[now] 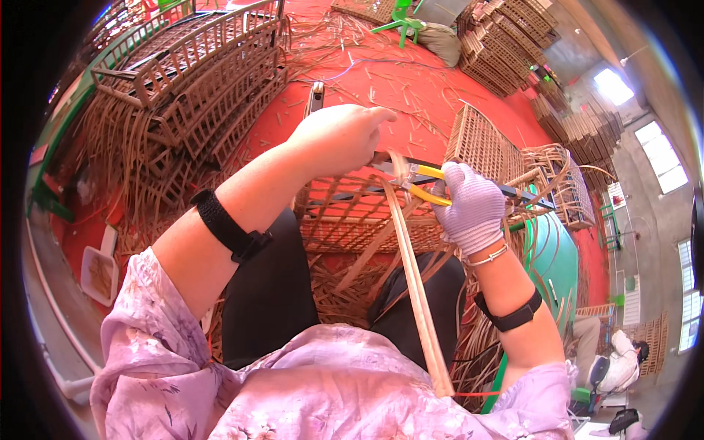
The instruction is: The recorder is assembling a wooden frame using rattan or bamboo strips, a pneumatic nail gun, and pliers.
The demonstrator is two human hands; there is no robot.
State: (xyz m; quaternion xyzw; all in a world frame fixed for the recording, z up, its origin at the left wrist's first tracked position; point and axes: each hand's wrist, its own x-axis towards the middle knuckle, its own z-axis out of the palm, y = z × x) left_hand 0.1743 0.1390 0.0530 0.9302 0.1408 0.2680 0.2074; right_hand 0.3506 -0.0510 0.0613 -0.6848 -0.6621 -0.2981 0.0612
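My right hand (473,209), in a pale knitted glove, grips yellow-handled pliers (429,183). Their jaws point left, at a tan strip (400,165) looped over the dark upper bar of a woven basket frame (359,213). A long pale strip (418,301) slants down from there across my lap. My left hand (341,139) is bare and sits at the same bar, just left of the jaws. Its index finger sticks out to the right while the other fingers curl down; whatever they hold is hidden. The frame's open lattice lies between me and the red floor.
Stacked woven frames (198,95) stand at the left, trailing loose strips. A lattice panel (480,143) and a green surface (550,257) are at my right. Cut scraps litter the red floor (396,81). A white tub (99,275) is far left; a person (620,367) is lower right.
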